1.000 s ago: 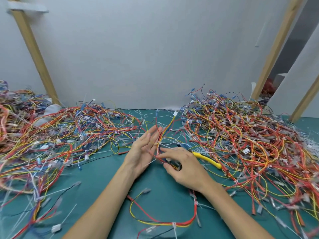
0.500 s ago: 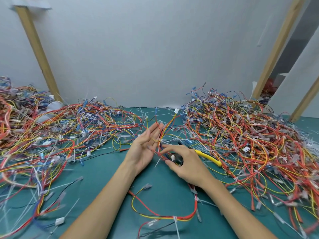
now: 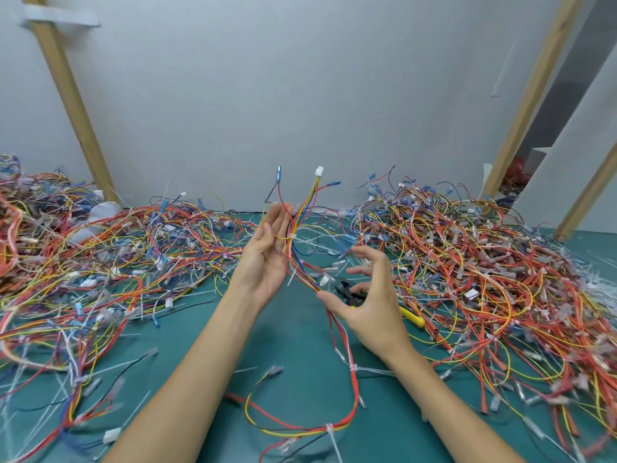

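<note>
Right now your right hand (image 3: 370, 309) curls its lower fingers round the cutters (image 3: 347, 290), thumb touching the wire harness (image 3: 300, 262). Your left hand (image 3: 267, 259) stands upright, fingers straight along the harness. Bare green mat (image 3: 300, 355) lies near you, between the left wire pile (image 3: 117, 255) and the right wire pile (image 3: 467, 262).

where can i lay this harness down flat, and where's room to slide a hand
Barest mat lies between the two forearms, above the harness loop. A second strip runs between the left forearm and the left wire pile, with a few stray ties. Crowded: both piles, the right wire pile running up close to the right forearm.
</note>
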Motion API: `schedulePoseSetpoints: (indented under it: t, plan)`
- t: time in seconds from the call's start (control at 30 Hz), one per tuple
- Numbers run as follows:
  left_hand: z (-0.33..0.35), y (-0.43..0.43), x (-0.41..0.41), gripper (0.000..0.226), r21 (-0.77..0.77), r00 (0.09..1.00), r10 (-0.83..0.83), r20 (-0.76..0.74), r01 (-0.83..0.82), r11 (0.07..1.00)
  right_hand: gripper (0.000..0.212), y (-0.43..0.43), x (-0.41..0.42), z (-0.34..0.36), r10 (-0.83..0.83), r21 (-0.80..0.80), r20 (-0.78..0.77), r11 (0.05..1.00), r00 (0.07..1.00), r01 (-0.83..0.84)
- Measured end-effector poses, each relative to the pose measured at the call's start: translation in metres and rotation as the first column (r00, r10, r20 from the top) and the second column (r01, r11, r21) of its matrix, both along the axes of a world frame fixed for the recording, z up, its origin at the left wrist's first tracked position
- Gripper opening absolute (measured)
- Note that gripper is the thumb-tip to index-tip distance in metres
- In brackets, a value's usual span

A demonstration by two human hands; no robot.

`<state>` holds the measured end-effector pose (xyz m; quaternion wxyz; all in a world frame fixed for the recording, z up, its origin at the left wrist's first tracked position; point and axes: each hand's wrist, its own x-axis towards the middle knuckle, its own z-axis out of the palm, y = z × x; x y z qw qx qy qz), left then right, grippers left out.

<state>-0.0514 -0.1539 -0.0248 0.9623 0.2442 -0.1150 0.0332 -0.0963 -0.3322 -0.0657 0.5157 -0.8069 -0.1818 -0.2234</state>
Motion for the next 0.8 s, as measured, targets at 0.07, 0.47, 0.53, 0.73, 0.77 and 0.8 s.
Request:
schedulePoseSetpoints:
  t: [0.07, 0.47, 0.53, 0.73, 0.77, 0.8]
  plan:
    - [0.012, -0.003, 0.002, 0.034, -0.021, 1.0, -0.009, 0.022, 0.01, 1.0, 0.062, 0.003, -0.001, 0.005, 0.138, 0.152, -0.196, 0.982, 0.971, -0.109]
    - [0.017, -0.01, 0.006, 0.043, 0.267, 0.988, 0.004, 0.152, -0.045, 0.963, 0.029, -0.003, 0.003, 0.004, 0.359, 0.405, -0.506, 0.902, 0.784, -0.151]
    - [0.019, -0.006, 0.005, 0.046, 0.378, 0.982, 0.055, 0.181, -0.121, 0.918, 0.022, -0.003, 0.004, 0.003, 0.336, 0.415, -0.504, 0.902, 0.796, -0.118]
    - [0.025, 0.003, -0.002, 0.035, 0.694, 0.926, 0.184, 0.33, -0.37, 0.617, 0.016, -0.004, 0.007, 0.002, 0.287, 0.513, -0.46, 0.859, 0.84, -0.013]
    - [0.027, 0.006, -0.003, 0.032, 0.75, 0.916, 0.176, 0.36, -0.397, 0.529, 0.016, -0.004, 0.007, 0.002, 0.282, 0.532, -0.451, 0.847, 0.847, 0.002]
    - [0.03, 0.01, -0.004, 0.03, 0.799, 0.91, 0.169, 0.379, -0.414, 0.437, 0.016, -0.005, 0.008, 0.003, 0.278, 0.551, -0.441, 0.834, 0.853, 0.014]
